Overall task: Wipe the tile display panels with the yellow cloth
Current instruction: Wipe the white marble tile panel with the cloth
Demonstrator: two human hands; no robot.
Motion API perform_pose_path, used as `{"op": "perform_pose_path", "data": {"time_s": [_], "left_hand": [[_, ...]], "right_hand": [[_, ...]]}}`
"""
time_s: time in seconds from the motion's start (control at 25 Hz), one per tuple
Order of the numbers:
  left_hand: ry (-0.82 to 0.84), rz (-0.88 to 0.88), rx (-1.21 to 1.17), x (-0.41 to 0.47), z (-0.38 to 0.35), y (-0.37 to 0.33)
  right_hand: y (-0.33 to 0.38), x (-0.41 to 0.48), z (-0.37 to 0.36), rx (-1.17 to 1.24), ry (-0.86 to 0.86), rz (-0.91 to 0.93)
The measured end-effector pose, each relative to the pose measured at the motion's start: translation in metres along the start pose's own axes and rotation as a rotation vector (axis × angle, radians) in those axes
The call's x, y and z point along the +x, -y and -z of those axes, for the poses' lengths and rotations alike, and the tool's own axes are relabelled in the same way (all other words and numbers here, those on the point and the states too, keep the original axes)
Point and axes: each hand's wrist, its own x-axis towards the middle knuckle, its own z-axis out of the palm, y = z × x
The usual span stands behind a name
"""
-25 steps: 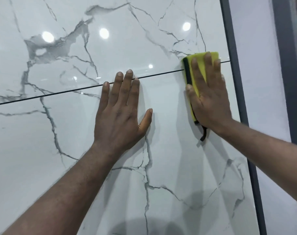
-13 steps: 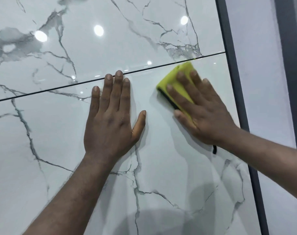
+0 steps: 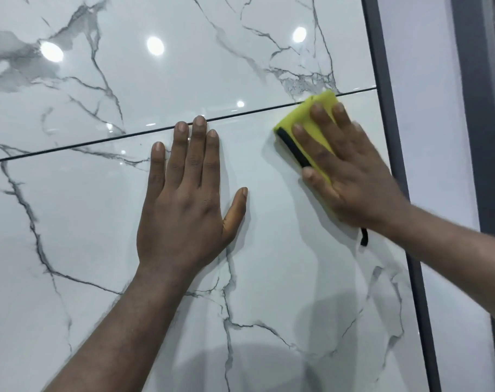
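A glossy white marble-look lower tile panel (image 3: 79,227) with grey veins fills most of the view; a thin dark joint separates it from the upper tile panel (image 3: 184,80). My left hand (image 3: 184,205) lies flat on the lower panel, fingers together, fingertips at the joint. My right hand (image 3: 348,171) presses the folded yellow cloth (image 3: 305,114) with a black edge against the lower panel, its top corner touching the joint near the right edge. A black loop hangs below the wrist.
A dark grey frame strip (image 3: 382,89) runs down the panel's right edge. Beyond it is a plain white wall strip (image 3: 427,137) and another grey frame (image 3: 478,137). Ceiling lights reflect in the upper panel.
My right hand swept the cloth left and down from the joint, then back to the right and up toward the frame. The left hand stays flat on the panel.
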Motion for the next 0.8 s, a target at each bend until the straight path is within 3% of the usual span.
{"op": "perform_pose_path", "data": {"time_s": [0.08, 0.2, 0.32, 0.4, 0.44, 0.56, 0.64, 0.8], "left_hand": [[0.003, -0.004, -0.016, 0.0, -0.001, 0.0], [0.008, 0.0, -0.031, -0.002, -0.002, 0.0], [0.03, -0.021, -0.045, 0.0, 0.0, 0.002], [0.043, -0.026, -0.057, -0.001, 0.002, 0.001], [0.046, -0.025, -0.067, -0.001, 0.002, 0.001], [0.047, -0.029, -0.082, -0.001, 0.002, 0.0], [0.05, -0.035, -0.093, -0.001, 0.004, 0.002], [0.056, -0.049, -0.1, -0.002, 0.003, 0.001]], "right_hand": [[-0.026, 0.022, 0.004, 0.004, -0.057, -0.119], [-0.029, -0.008, -0.002, 0.035, -0.114, -0.506], [0.007, -0.03, -0.007, 0.034, -0.022, -0.351], [0.005, -0.003, 0.003, 0.059, 0.007, -0.178], [-0.002, 0.008, 0.004, 0.045, -0.01, -0.187], [-0.024, -0.001, 0.002, 0.105, -0.147, -0.541], [-0.006, -0.023, -0.005, 0.09, -0.112, -0.639], [0.002, -0.013, 0.008, 0.064, 0.046, -0.245]]}}
